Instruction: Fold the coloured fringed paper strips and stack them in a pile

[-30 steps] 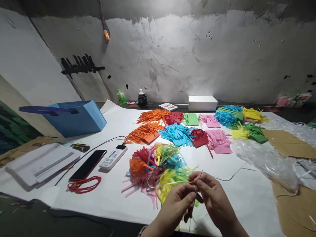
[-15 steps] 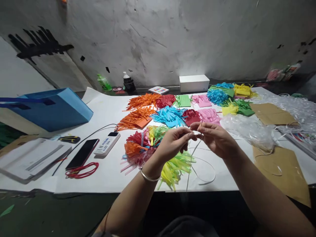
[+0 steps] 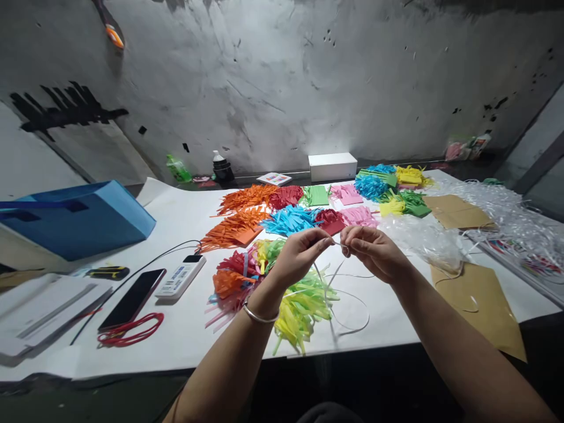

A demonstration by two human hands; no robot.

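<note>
Grey, scuffed wall (image 3: 282,88) is seen beyond the far edge of a white-covered table (image 3: 185,346), where a thin white cord (image 3: 338,243) is held in the air by two bare hands, to the right of the near edge's middle. The step in hand is judged to be fine work on the cord itself: a short span is stretched between the left hand (image 3: 303,249) and the right hand (image 3: 374,252), with slack hung in a loose loop below. For the next move, a firm pinch at both ends and a loop kept free of snags would seem to be called for. The left fingers are closed to a point on the cord; the right fingers are curled in, the cord apparently gripped at their tips. Whether a knot is held there cannot be told. Both wrists are raised, the forearms extended from the near edge, and a silver bracelet (image 3: 259,319) is worn on the left. Near that edge, a yellow-green fringed bundle (image 3: 304,311) is laid beside a multicoloured bundle (image 3: 233,282); toward the far edge, fringed paper pieces (image 3: 293,220) are set out in rows.
</note>
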